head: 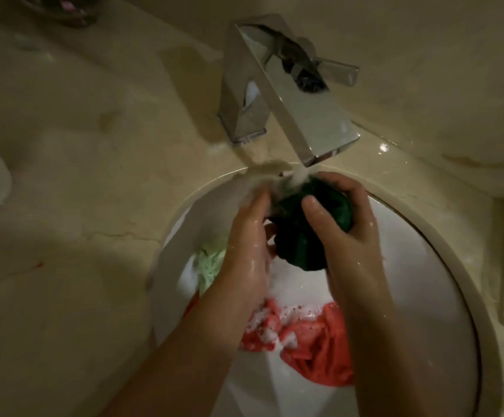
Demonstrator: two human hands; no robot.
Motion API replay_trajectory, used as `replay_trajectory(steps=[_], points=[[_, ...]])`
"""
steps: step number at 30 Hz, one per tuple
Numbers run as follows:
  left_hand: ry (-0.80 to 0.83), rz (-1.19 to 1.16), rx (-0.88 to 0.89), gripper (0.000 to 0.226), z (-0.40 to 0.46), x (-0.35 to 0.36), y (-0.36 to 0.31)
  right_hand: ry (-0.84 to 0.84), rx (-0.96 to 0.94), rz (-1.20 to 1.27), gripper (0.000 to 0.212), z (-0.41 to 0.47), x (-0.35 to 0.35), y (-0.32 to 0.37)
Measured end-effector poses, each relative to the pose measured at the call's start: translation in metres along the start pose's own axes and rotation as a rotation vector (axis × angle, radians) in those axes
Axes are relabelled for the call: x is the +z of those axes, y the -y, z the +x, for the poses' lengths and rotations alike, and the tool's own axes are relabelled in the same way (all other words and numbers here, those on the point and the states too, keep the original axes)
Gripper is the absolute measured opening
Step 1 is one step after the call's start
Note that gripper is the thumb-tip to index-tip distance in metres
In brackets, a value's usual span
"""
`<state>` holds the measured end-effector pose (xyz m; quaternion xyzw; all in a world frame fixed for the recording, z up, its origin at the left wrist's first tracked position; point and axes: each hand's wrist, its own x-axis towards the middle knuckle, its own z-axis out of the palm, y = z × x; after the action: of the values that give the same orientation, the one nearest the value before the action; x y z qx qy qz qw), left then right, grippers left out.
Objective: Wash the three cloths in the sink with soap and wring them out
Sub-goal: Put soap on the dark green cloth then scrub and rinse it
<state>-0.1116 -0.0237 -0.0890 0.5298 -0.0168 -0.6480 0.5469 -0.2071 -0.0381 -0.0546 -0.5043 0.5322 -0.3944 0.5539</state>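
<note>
Both forearms come in from the bottom edge, wet and shiny, reaching up over the sink [443, 251]. Below the hands, betw. the two wrists and spreading under the right forearm, the red cloth [314, 344] lies crumpled in the basin w/ white soap foam [277, 323] on its upper-left part. Just left of the left wrist, partly hidden by it, the pale green cloth [211, 263] is bunched against the basin wall.

Left hand [249, 233]: fingers pointing up toward the spout, its inner side against the dark green cloth [311, 227]. The fingertips are blurred by motion and running water, so how they lie on the cloth can't be told exactly. Right hand [344, 224]: curled round the cloth's right side, thumb pressed on its front, fingers wrapped over the top. Cloth is balled up tight betw. the two hands, held above the basin, clear of the other two cloths.

Straight above the hands, the chrome faucet [289, 94], squarish w/ a flat angled spout, is running; the water stream [297, 176] hits the top of the dark green cloth right by the right hand's fingers. Lever handle [335, 70] sticks out to the right of the faucet body.

Beige stone counter [64, 176] spreads left of the left hand and behind the faucet, wet in spots near the sink rim. Far upper left of the hands, a dark round dish [61, 10] sits at the frame edge, too dim to say more.
</note>
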Motion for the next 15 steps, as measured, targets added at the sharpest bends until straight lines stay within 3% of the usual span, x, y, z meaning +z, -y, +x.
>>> replay_trajectory(steps=[4, 6, 10, 12, 15], points=[[-0.061, 0.151, 0.172, 0.02, 0.004, 0.013, 0.006, -0.145, 0.16, 0.224, 0.018, 0.021, 0.026, -0.022], [-0.118, 0.276, 0.313, 0.013, 0.002, 0.017, 0.007, -0.174, 0.128, 0.287, 0.012, 0.026, 0.035, -0.027], [-0.115, 0.713, 0.316, 0.02, 0.003, 0.01, 0.002, -0.177, 0.022, 0.054, 0.032, 0.038, 0.04, -0.039], [-0.144, 0.775, 0.377, 0.024, 0.015, 0.007, 0.0, -0.13, -0.023, -0.139, 0.044, 0.045, 0.041, -0.044], [-0.157, 0.835, 0.403, 0.029, 0.026, 0.005, 0.002, -0.152, -0.067, -0.3, 0.024, 0.056, 0.038, -0.056]])
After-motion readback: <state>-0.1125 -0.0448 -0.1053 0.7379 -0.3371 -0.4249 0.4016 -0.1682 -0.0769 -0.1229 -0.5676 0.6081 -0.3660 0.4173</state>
